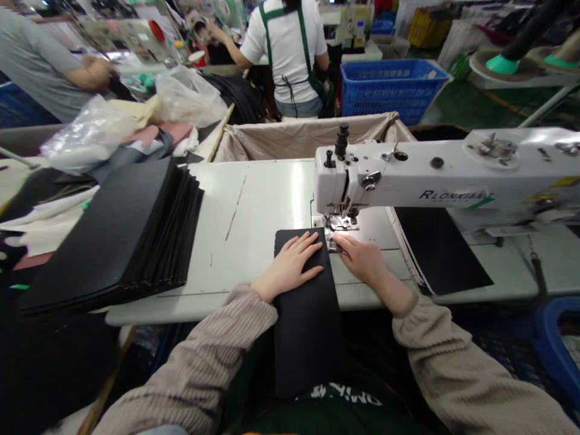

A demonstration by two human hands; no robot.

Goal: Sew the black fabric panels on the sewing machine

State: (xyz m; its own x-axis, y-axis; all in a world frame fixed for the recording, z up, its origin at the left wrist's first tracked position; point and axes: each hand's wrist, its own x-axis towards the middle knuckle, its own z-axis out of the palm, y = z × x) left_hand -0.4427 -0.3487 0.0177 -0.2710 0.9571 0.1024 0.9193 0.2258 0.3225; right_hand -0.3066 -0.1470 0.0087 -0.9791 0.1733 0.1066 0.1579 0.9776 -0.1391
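Note:
A black rectangular panel (308, 338), leather-like, lies partly on the sewing table and hangs over its front edge towards my lap. My left hand (290, 266) rests flat on its upper part, fingers spread. Just right of the panel's edge, my right hand (362, 258) has its fingers drawn together close to the presser foot (338, 223) of a white sewing machine (399, 175). Whatever those fingertips pinch is too small to make out. The panel's top right corner reaches the lit needle area.
A tall stack of black panels (109, 223) stands on the left. More black panels (439, 248) lie under the machine arm at right. Behind the table are a fabric-lined bin (281, 142) and a blue crate (389, 84). Two people (294, 54) work beyond.

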